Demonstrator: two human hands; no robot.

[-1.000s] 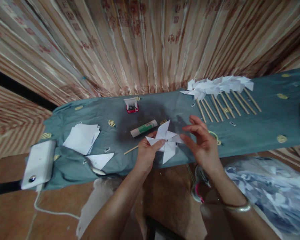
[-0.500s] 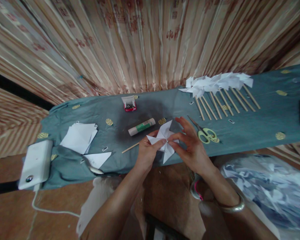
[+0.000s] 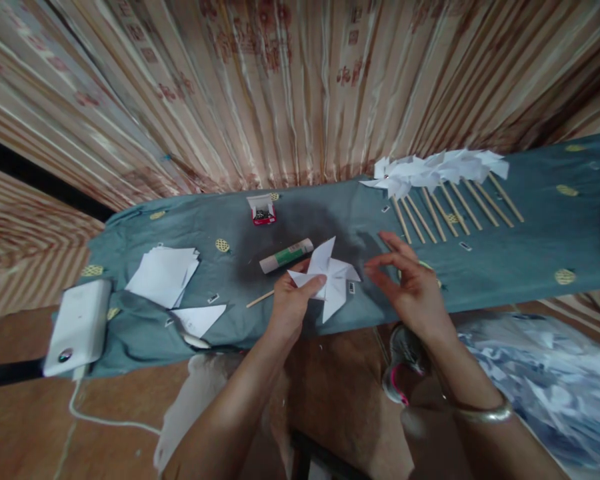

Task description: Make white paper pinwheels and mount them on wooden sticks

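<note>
A white paper pinwheel (image 3: pixel 336 272) is held above the cloth by my left hand (image 3: pixel 293 293), the thumb pressing near its middle. From behind that hand pokes the end of a thin wooden stick (image 3: pixel 260 299); the rest is hidden. My right hand (image 3: pixel 415 287) is to the right of the pinwheel, apart from it. Its thumb and index fingertip come together in a pinch, and anything between them is too small to make out. Behind this hand, scissors (image 3: pixel 427 266) with light green handles are mostly hidden. A glue stick (image 3: pixel 286 256) lies just beyond the pinwheel.
Finished pinwheels (image 3: pixel 435 172) on wooden sticks lie in a row at back right. A small red box (image 3: pixel 264 215) of metal pins stands open. Square paper sheets (image 3: pixel 164 275), a folded paper piece (image 3: pixel 200 320) and a white power bank (image 3: pixel 77 327) are at left. A plastic bag (image 3: pixel 555 380) is below right.
My right hand has drawn away from the pinwheel's centre to the right, now covering most of the scissors. My left hand still holds the pinwheel, which has turned slightly.
</note>
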